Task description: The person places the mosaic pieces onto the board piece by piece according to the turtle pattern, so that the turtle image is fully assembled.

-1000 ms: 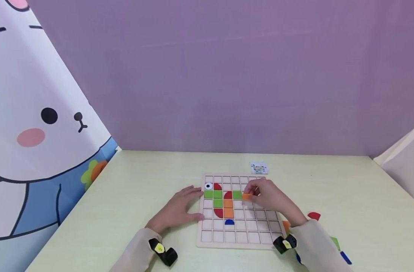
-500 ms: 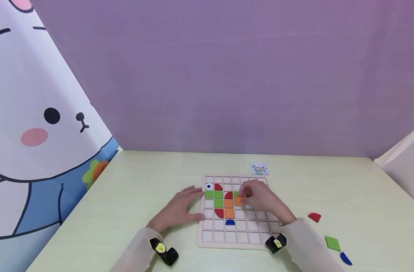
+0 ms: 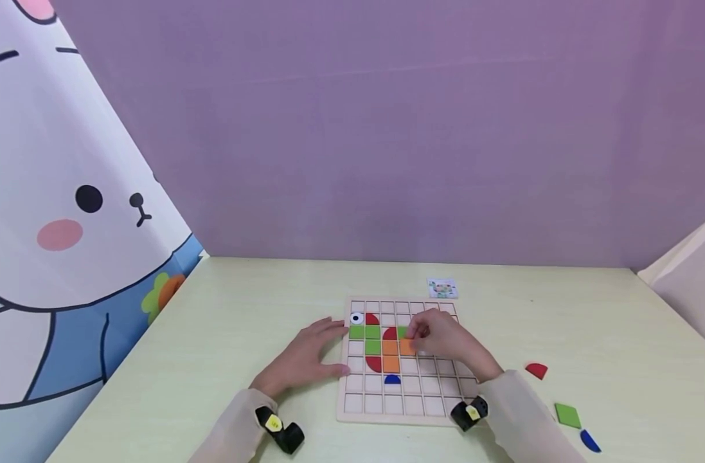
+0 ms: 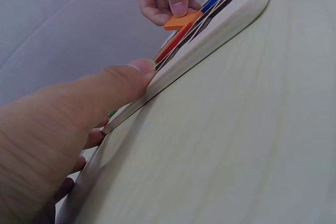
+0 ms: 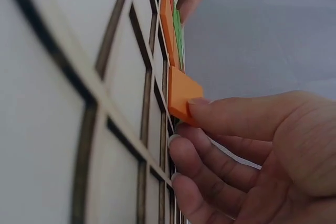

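Note:
Between thumb and fingers my right hand (image 3: 440, 334) pinches an orange square tile (image 5: 184, 94), tilted at the wooden grid board (image 3: 412, 417). It stands right beside another orange tile (image 3: 390, 348), below a green one. With fingers spread, my left hand (image 3: 306, 359) rests at the board's left edge; its thumb (image 4: 128, 80) touches the rim in the left wrist view. Set in the cells are an eye tile (image 3: 356, 318), several green squares (image 3: 372, 347), red quarter-round pieces (image 3: 373, 364), a lower orange square (image 3: 391, 364) and a blue half-round (image 3: 392, 379).
On the table right of the board lie a red quarter-round piece (image 3: 536, 370), a green square (image 3: 568, 415) and a blue half-round piece (image 3: 590, 441). A small picture card (image 3: 442, 288) lies behind the board. A purple wall (image 3: 387, 141) closes off the back.
My right hand has moved left and slightly down with the orange tile, from beside the green tile to below it. The loose pieces at the right came into fuller view. My left hand stays put.

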`<state>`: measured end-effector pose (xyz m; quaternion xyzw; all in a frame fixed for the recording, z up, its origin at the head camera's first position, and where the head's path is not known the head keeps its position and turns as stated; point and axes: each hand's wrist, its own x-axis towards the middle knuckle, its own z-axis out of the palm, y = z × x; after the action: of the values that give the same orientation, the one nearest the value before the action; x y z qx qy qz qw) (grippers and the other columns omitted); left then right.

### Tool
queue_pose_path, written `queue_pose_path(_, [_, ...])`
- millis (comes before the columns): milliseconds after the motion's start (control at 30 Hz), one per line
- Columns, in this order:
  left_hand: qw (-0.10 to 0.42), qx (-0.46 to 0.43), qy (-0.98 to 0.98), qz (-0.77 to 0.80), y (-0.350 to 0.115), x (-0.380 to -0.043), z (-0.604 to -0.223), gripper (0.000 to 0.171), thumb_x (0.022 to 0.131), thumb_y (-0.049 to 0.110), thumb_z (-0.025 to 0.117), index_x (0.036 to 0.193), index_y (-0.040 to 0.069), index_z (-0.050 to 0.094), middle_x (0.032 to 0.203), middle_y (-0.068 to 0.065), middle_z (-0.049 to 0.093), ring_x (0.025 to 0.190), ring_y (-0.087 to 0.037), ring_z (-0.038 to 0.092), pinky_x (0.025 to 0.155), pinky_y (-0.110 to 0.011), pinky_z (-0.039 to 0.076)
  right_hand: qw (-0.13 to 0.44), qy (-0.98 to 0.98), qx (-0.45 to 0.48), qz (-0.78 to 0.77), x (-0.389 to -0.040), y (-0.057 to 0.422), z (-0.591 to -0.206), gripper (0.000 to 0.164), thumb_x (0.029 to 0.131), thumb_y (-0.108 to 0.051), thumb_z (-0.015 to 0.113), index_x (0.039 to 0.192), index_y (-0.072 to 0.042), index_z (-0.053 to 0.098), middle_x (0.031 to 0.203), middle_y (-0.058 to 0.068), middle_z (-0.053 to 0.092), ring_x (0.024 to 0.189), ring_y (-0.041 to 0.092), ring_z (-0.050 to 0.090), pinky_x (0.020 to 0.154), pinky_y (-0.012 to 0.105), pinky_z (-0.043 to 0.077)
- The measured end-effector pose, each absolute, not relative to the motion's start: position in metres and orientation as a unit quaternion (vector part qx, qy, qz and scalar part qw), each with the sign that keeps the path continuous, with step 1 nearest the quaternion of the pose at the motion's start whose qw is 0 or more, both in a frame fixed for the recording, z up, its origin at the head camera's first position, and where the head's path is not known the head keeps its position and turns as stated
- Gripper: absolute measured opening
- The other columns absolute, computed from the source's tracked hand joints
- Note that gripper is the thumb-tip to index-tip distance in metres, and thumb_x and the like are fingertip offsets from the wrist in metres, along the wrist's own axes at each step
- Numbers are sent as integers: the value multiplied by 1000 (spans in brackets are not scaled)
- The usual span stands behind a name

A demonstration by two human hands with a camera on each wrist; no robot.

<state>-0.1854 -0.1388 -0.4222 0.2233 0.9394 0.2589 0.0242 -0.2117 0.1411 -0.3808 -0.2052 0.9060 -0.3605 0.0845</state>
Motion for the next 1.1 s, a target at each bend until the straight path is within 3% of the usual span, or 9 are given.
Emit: queue_pose_path(1100, [22, 226, 938, 261, -141, -186, -424, 78, 79, 58, 66, 143, 19, 45, 151, -5, 39, 144, -31, 25, 112, -60, 25, 80, 920, -191, -334, -205, 154, -373, 12, 78, 4, 70, 82, -7, 66, 73, 0, 58, 69, 14, 50, 64, 25, 45])
